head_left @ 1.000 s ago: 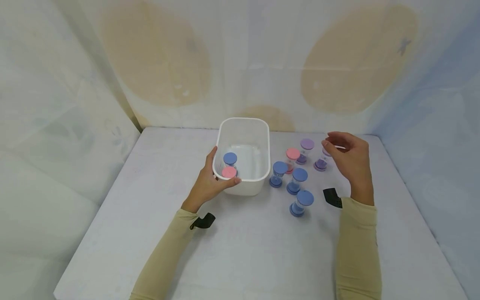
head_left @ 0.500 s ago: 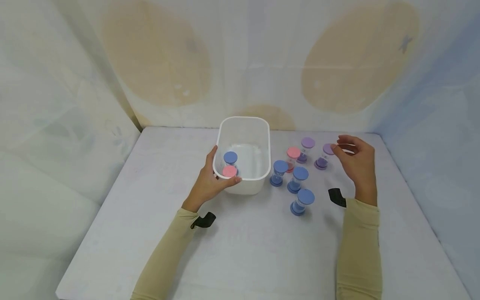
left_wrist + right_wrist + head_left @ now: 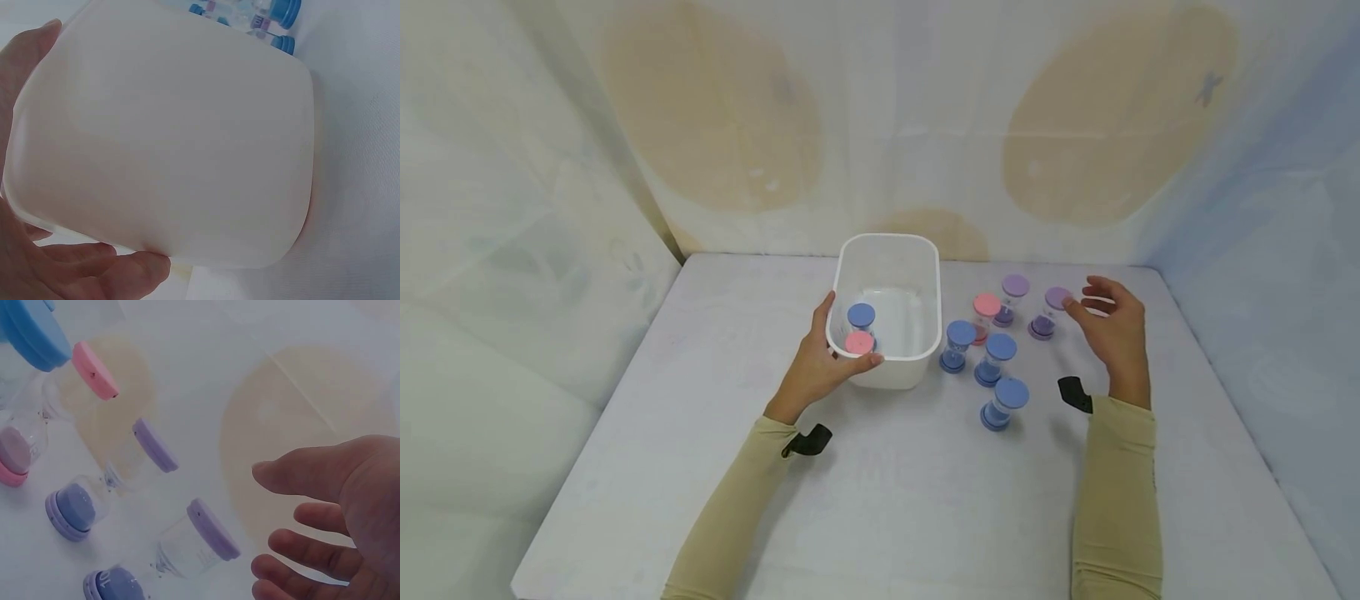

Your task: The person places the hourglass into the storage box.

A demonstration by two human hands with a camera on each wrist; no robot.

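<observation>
Fingers spread, closing on the purple timer!
My right hand hovers just right of it on the desk; left hand grips the white bin. Next, I reckon: pinch the cap.

Eight sand timers were in view. Two stood inside the one white bin: one blue-capped and one pink-capped. Six stood on the surface: three blue-capped ones, one pink-capped one and two purple-capped ones. Two hands showed, the left and the right.
</observation>
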